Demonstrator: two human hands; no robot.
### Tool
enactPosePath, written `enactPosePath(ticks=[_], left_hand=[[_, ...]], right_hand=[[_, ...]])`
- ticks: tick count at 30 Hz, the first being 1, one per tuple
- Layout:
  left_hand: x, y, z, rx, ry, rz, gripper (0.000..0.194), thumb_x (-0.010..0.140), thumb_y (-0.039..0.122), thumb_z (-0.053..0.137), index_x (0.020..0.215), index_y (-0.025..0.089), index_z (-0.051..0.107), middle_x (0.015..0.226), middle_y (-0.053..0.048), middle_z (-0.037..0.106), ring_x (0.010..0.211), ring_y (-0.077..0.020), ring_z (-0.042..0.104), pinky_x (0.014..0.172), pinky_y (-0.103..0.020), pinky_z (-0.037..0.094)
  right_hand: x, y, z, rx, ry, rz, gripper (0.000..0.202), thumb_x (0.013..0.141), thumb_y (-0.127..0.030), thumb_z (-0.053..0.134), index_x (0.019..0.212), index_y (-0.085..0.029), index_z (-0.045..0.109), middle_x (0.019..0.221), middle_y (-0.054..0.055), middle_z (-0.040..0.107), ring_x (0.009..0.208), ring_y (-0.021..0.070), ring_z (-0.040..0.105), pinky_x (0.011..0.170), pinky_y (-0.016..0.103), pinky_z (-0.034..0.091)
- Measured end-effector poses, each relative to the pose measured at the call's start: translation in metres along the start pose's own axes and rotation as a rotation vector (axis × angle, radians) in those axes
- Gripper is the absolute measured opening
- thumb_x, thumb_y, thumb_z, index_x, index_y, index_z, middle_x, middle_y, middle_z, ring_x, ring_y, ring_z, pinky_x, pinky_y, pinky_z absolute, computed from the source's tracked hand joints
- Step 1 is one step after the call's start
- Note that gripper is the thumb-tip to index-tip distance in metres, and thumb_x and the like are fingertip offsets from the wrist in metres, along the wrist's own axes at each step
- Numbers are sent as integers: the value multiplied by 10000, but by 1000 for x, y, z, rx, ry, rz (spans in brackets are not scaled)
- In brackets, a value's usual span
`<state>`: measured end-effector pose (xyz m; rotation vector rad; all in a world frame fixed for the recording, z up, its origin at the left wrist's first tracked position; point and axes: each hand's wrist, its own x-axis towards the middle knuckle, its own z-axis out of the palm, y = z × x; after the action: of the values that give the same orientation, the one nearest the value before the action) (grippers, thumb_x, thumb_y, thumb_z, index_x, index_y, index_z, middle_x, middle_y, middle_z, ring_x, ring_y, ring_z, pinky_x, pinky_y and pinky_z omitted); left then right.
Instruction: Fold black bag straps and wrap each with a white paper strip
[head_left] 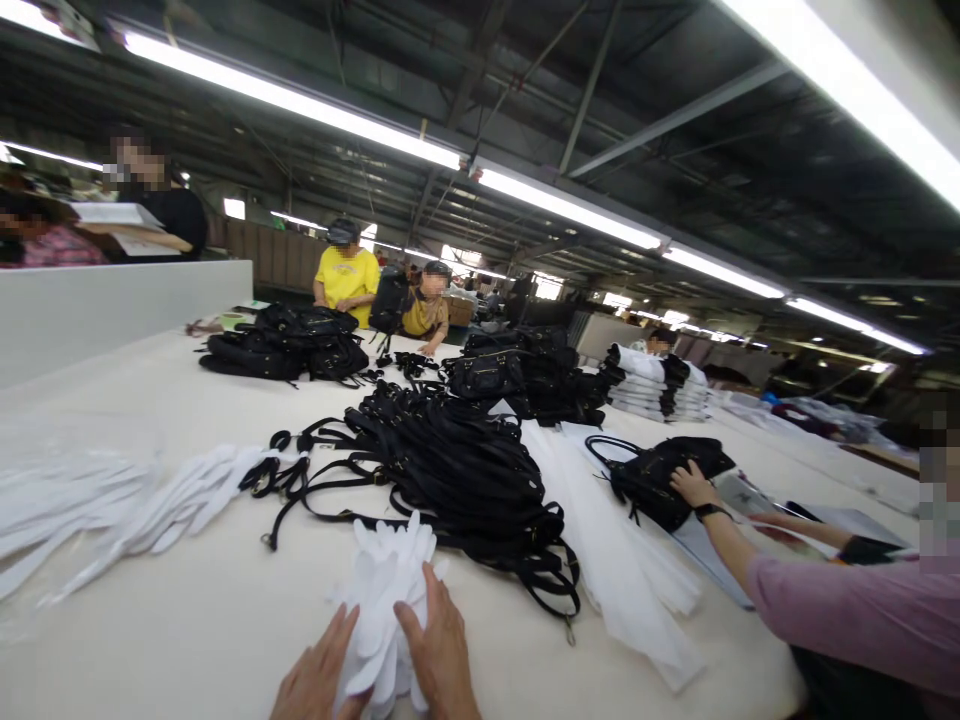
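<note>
Left hand (319,675) and right hand (442,655) press flat on a white paper stack (386,610), fingers spread, steadying it on the surface (187,620). Black straps (450,470) lie just beyond.

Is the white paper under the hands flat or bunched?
Bunched: white paper stands crumpled between left hand and right hand.
</note>
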<state>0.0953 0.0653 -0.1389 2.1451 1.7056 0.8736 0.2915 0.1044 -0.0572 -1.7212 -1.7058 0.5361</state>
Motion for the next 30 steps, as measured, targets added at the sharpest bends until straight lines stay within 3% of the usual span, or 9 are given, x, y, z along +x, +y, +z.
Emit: enactPosePath(ticks=[3,6,11,13,16,19,22,26,30], left_hand=[[7,12,-2,70,-86,4,592,881,308,507,1464,307,402,1543,-63,405,1397,-290,426,1134,-533,375],[6,5,-20,-44,-141,21,580,895,405,516,1452,264,438,1545,-75,408,1406,-273,415,1141,-491,385],[-5,-23,-57,-316,-11,-179,571,928,520,427,1452,294,422,1541,-44,444,1419,-264,396,1188,-527,292],[-3,-30,-68,-396,18,-274,567,926,544,405,1424,280,459,1515,-50,482,1404,-280,420,1190,-551,276],[6,-34,-80,-480,32,-313,572,926,543,399,1400,236,483,1497,-69,502,1404,-280,419,1199,-533,267],[12,-37,-92,-500,58,-331,573,934,524,397,1416,217,450,1515,-74,478,1416,-260,401,1211,-504,256],[8,-47,-107,-502,58,-374,582,921,531,425,1403,205,464,1493,-87,504,1398,-264,429,1205,-504,273],[-2,-73,-132,-503,72,-455,564,923,531,417,1388,219,490,1448,-79,558,1365,-257,476,1189,-485,309],[-7,-103,-161,-467,151,-542,506,907,513,437,1311,243,580,1370,-59,632,1324,-267,521,1173,-480,332]], right_hand=[[1,-11,12,28,-40,-62,624,853,-333,595,1440,-165,464,1454,118,512,1370,292,456,1142,459,372],[3,-6,0,13,-41,-53,596,860,-341,601,1416,-155,495,1463,138,498,1379,295,444,1139,451,382],[-12,-8,-30,-120,57,-157,492,868,-336,623,1342,-216,568,1494,122,463,1364,292,457,1135,477,378],[-24,-28,-23,-153,2,-299,463,860,-336,649,1313,-265,581,1473,87,496,1362,290,450,1154,523,321],[-40,-67,7,-155,-207,-521,433,838,-422,683,1244,-294,606,1429,51,544,1376,283,421,1183,566,205],[-49,-88,31,-144,-367,-603,428,768,-429,744,1162,-297,643,1341,37,611,1355,277,439,1195,546,149],[-45,-76,31,-94,-430,-547,462,741,-330,746,1190,-319,638,1342,30,620,1323,294,478,1185,559,156],[-17,-29,10,4,-470,-562,517,746,-340,730,1253,-358,634,1399,16,585,1334,322,481,1183,557,183],[15,4,-9,-177,-531,-577,486,771,-389,718,1251,-380,643,1403,18,567,1339,328,488,1163,580,257]])
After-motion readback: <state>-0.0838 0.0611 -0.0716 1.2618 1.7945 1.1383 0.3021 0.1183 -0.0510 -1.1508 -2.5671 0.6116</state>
